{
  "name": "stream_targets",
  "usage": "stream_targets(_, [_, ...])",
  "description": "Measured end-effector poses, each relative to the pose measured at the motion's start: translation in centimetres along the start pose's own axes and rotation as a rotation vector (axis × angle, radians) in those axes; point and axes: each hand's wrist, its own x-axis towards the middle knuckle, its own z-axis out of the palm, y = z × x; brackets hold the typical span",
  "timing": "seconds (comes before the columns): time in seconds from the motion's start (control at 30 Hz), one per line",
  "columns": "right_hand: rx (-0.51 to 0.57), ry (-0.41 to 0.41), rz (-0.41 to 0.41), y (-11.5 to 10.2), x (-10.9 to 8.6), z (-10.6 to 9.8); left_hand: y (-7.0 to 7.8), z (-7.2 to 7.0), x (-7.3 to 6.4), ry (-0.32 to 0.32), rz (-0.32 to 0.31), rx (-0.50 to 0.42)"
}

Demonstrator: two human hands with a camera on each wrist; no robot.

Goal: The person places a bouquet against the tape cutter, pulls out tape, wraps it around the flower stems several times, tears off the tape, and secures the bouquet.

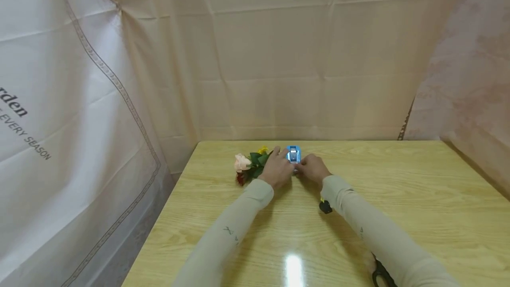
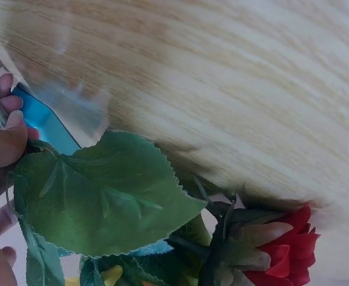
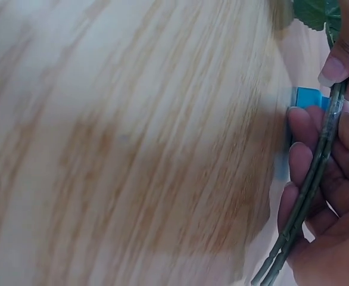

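My left hand (image 1: 279,169) pinches the green stems (image 3: 317,161) of a small bunch of flowers between thumb and fingers, just below the leaves. The bunch has a pale pink rose (image 1: 241,163), a yellow flower (image 1: 263,149), a red flower (image 2: 287,250) and broad green leaves (image 2: 109,196); it points left on the table. Lower down, my right hand (image 1: 314,168) has its fingers curled about the stems, whose cut ends stick out past it. A shiny clear band, like tape, shows round the stems between the hands. Just beyond the fingers stands a blue tape dispenser (image 1: 293,154).
A black scissors handle (image 1: 382,273) shows at the near edge, partly under my right forearm. A small black object (image 1: 325,207) is beside the right cuff. The wooden table (image 1: 398,189) ends at a hanging cloth (image 1: 279,56) behind.
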Motion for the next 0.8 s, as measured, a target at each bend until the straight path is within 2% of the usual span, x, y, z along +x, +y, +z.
stream_targets(0.27, [-0.017,0.008,-0.038,0.5,0.3,0.1,0.1,-0.4,-0.1,0.016,-0.001,0.009])
stream_targets(0.47, [-0.007,0.019,-0.052,0.6,0.3,0.2,0.2,-0.4,-0.1,-0.007,0.011,0.024])
stream_targets(0.6, [-0.001,0.028,-0.059,0.8,0.5,0.1,0.2,-0.4,0.3,-0.027,-0.002,0.037])
stream_targets(0.8, [0.007,-0.002,-0.063,1.8,0.5,0.2,0.8,-0.3,0.1,-0.025,0.018,0.03])
